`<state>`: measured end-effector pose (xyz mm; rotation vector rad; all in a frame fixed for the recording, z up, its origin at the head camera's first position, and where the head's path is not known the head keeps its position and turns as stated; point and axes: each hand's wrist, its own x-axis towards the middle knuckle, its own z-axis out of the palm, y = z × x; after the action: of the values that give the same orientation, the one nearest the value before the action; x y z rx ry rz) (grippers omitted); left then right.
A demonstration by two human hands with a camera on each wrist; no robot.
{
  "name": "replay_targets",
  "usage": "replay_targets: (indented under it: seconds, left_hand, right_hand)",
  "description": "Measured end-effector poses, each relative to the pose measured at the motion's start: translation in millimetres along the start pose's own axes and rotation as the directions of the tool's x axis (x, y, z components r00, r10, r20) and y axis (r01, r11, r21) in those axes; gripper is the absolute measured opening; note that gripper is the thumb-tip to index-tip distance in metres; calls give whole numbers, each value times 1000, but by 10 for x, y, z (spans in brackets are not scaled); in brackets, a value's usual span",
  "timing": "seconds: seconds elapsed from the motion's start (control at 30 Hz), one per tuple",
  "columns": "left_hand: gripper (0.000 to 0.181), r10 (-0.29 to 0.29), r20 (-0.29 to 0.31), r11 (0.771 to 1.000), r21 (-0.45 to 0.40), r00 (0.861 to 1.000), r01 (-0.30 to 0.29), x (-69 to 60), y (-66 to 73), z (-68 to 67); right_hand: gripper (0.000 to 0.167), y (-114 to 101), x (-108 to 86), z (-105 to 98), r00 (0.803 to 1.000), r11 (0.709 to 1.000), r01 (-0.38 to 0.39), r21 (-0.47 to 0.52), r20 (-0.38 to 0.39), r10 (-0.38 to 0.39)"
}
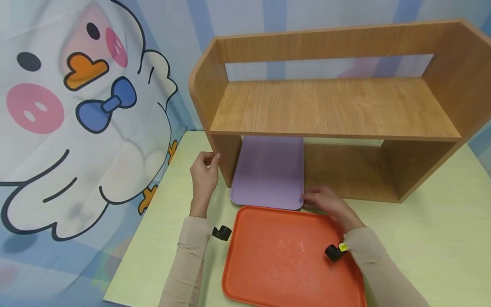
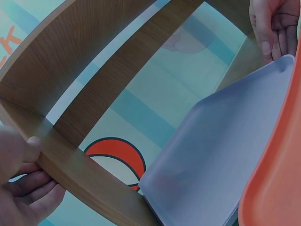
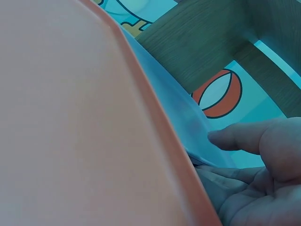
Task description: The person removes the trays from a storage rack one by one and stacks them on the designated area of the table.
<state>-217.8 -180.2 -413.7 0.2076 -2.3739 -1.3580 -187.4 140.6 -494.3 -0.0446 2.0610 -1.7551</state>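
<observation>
A purple tray (image 1: 268, 170) lies in the left part of the wooden shelf's (image 1: 333, 106) lower level, its front end sticking out. At its front right corner is my right hand (image 1: 326, 202). In the right wrist view the fingers (image 3: 230, 181) reach to the tray's edge, and the thumb (image 3: 235, 137) stands apart from them. My left hand (image 1: 205, 172), holding nothing, is beside the front edge of the shelf's left side panel (image 1: 226, 157), fingers loosely bent. Whether it touches the panel I cannot tell. In front lies an orange tray (image 1: 287, 256), partly under my right forearm.
The shelf stands on a pale yellow-green table (image 1: 433, 238). Behind it hangs a blue cloth (image 1: 238, 17) with a large cartoon bird (image 1: 126, 140) on the left. Each wrist carries a small black camera mount (image 1: 221, 233).
</observation>
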Motion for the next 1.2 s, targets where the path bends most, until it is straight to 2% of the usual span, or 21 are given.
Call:
replay_targets:
  seconds: [0.23,0.47,0.83,1.2]
  left_hand:
    - [28,2,-3,1000,1,1000,-2,6,-7,-5]
    - [28,16,-8,1000,4,1000,-16,3,4,6]
    - [27,36,-11,999,-3,999,-36,-4,10,1]
    - [28,23,-8,1000,-1,1000,-23,-14,10,-4]
  right_hand:
    - [39,8,44,21,999,996,-36,83,42,32]
    - [40,27,61,9,997,996,-58,63,59,54]
    - [37,3,76,31,996,996,-85,32,26,84]
    - [51,-13,24,44,996,997,-81,1,-43,81]
